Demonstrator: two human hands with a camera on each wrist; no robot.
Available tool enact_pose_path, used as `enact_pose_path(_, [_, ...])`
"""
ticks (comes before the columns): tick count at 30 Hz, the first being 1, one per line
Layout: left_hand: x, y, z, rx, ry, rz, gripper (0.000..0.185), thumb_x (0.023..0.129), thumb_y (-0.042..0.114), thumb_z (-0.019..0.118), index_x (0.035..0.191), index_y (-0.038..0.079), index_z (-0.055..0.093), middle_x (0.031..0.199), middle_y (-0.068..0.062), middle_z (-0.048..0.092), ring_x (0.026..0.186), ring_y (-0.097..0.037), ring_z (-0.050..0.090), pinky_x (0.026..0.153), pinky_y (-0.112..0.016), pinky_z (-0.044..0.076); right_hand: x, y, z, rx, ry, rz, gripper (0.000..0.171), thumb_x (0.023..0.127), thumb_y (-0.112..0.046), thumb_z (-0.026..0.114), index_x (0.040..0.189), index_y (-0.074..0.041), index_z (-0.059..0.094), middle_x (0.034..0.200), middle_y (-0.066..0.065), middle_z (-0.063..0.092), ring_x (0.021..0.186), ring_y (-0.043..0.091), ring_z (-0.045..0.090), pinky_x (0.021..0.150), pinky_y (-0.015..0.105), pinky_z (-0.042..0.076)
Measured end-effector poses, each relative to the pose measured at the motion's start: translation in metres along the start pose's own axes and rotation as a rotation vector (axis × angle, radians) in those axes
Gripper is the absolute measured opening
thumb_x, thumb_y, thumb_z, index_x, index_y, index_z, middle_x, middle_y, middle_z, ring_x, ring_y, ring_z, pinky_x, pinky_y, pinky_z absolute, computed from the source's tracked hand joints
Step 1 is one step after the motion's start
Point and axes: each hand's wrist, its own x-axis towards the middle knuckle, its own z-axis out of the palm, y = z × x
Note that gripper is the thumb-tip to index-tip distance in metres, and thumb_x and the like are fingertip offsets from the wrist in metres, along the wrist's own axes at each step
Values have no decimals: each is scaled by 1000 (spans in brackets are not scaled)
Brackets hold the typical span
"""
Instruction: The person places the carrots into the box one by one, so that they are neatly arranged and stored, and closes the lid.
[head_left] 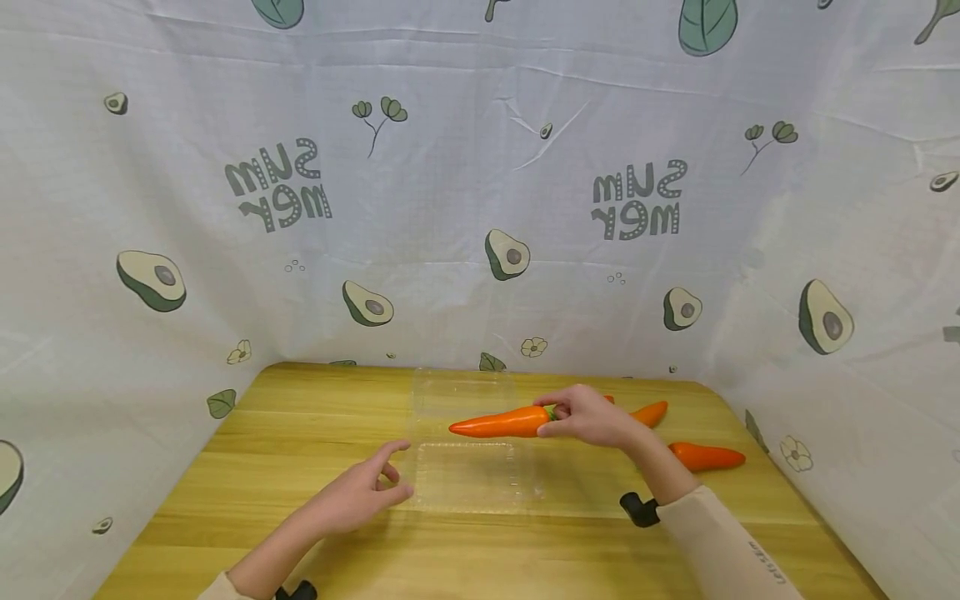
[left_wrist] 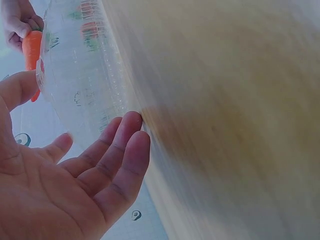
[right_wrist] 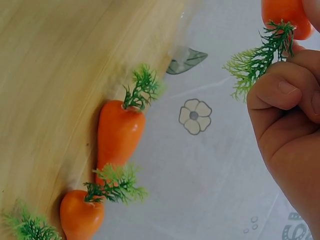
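Observation:
A long orange carrot (head_left: 504, 422) with green leaves hangs in the air above a clear plastic box (head_left: 465, 510). My right hand (head_left: 596, 417) pinches it at its leafy end, and the tip points left. In the right wrist view the carrot's thick end (right_wrist: 286, 19) and leaves (right_wrist: 260, 62) show beside the curled fingers. My left hand (head_left: 363, 490) is at the left side of the box, thumb and fingers spread, holding nothing. In the left wrist view its fingers (left_wrist: 112, 165) lie close to the box wall (left_wrist: 80, 85); whether they touch it I cannot tell.
More carrots lie on the wooden table (head_left: 300, 433) at the right, one (head_left: 707, 457) near the right edge and another (head_left: 651, 414) behind my right wrist. The box's clear lid (head_left: 463, 390) stands raised at the back. A patterned white cloth (head_left: 450, 200) hangs behind the table.

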Motion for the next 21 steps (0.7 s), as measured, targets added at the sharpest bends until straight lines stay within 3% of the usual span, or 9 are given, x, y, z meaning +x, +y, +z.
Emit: enact_pose_path(21, [3,2,1,-38,-16,9,74,98,46,64,158,18,30,122,-12,61,98,-20,64,73,-41,52,18,-9,13,-20,-44,-38,49,89,-30,79,130,-6,68,58,-5,34,51,11,28,52,24,27])
